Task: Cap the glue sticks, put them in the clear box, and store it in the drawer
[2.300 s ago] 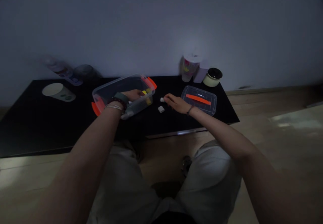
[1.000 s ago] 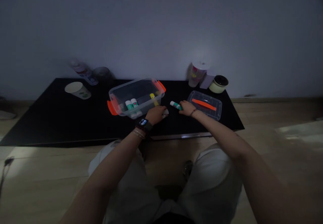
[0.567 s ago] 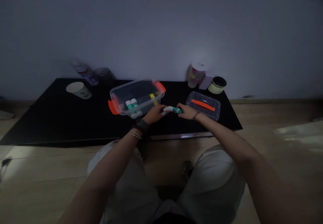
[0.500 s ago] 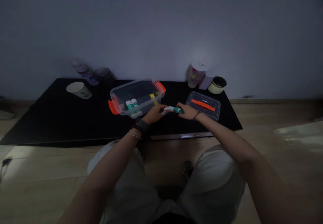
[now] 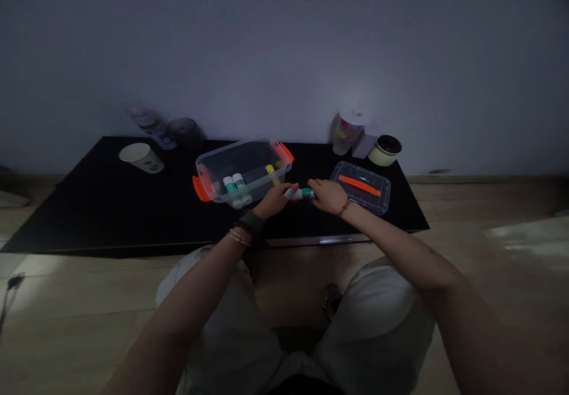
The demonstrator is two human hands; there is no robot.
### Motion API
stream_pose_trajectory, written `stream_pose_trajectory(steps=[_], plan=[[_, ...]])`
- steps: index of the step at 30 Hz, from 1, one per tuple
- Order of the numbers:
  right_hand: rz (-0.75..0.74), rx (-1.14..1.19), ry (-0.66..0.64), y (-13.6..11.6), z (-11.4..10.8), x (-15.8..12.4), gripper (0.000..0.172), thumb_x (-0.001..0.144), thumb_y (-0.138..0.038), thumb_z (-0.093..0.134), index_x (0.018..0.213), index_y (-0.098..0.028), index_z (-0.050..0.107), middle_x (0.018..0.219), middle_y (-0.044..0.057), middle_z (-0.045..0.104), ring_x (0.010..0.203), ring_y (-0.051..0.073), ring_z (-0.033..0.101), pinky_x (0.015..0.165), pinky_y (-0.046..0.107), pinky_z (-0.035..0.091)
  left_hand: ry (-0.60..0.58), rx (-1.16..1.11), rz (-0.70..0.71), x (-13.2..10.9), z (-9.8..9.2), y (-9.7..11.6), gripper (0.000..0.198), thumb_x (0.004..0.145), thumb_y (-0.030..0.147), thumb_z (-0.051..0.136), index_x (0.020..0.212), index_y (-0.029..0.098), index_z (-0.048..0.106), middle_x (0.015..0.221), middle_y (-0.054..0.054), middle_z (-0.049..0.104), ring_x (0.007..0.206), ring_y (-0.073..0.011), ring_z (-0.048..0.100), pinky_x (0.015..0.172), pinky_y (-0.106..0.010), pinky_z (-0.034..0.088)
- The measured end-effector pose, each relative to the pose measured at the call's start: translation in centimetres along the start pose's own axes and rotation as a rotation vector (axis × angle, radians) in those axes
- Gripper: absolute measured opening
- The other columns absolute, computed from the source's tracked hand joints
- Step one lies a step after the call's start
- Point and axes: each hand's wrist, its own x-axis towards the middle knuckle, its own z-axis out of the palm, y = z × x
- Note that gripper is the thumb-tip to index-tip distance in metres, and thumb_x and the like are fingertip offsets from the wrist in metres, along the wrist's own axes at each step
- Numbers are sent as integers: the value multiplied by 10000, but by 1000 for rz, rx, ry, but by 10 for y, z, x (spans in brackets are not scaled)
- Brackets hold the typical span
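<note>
My right hand [image 5: 328, 196] is closed around a green and white glue stick [image 5: 306, 193] that points left toward my other hand. My left hand [image 5: 274, 200] pinches a small whitish cylinder, seemingly a cap [image 5: 289, 193], tilted against the near end of the glue stick. Whether the two pieces touch or are joined is not clear. Just beyond my left hand stands a clear plastic box [image 5: 222, 153] with orange latches. Inside it lie two more green and white glue sticks [image 5: 235, 184] and a yellow-topped tube [image 5: 269, 170].
A clear lid [image 5: 382, 188] with an orange handle lies by my right wrist on the black table [image 5: 146, 217]. A paper cup [image 5: 141, 158], spray can [image 5: 153, 125] and dark round container [image 5: 184, 131] stand left. A lidded tumbler [image 5: 348, 134] and cream pot [image 5: 384, 150] stand back right.
My right hand has moved slightly left with the glue stick, closer to my left hand. The whitish piece in my left hand is now tilted more upward.
</note>
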Motion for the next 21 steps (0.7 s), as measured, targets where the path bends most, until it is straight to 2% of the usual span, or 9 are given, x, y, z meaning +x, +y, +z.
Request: stream_pose_trajectory(steps=[2,4,7,10,13,16,21], plan=[[30,-12,-24,-3,-3,0,329,956,-368,523,1225,-181,562,1176,147,674,1049,289,659,742,327,463,22,-47,-15,-1,0,2,607,969,620,329,985,164,730,820,-77,734,844,-235,666,833,-356,508],[45,-15,-19,-8,-8,-1,330,967,-407,503,1199,-185,582,1165,137,681,1039,285,672,737,320,467,99,-145,-34,1,1,5,615,969,627,336,971,167,743,883,-96,741,902,-247,668,874,-371,512],[47,-7,13,-18,-15,-4,358,965,-435,496,1206,-188,594,1178,127,687,1038,283,681,734,320,477,205,-467,-130,5,1,16,632,963,647,349,952,151,740,977,-125,740,963,-257,677,883,-381,536],[16,-1,12,-32,-20,-6,412,962,-447,497,1259,-177,591,1202,142,689,1046,287,685,758,334,487,163,-834,-220,5,-2,30,646,958,668,354,998,134,717,975,-139,737,951,-257,695,810,-371,566],[-5,-9,11,-43,-24,-7,431,960,-427,499,1261,-138,609,1198,167,699,1050,300,687,790,347,493,124,-1055,-248,1,-6,43,612,962,656,382,1000,139,706,945,-127,738,932,-237,703,778,-334,565],[13,-1,-11,-49,-29,-9,415,953,-419,507,1239,-145,632,1172,159,716,1029,315,699,791,363,505,119,-1166,-272,-3,-9,52,598,979,632,370,962,139,708,891,-109,739,883,-211,711,785,-308,560],[36,-15,-45,-53,-36,-12,393,960,-399,491,1233,-162,646,1098,172,735,1010,333,714,782,385,523,101,-1226,-269,-6,-7,57,608,981,636,356,966,141,709,876,-105,742,875,-211,717,793,-305,556]])
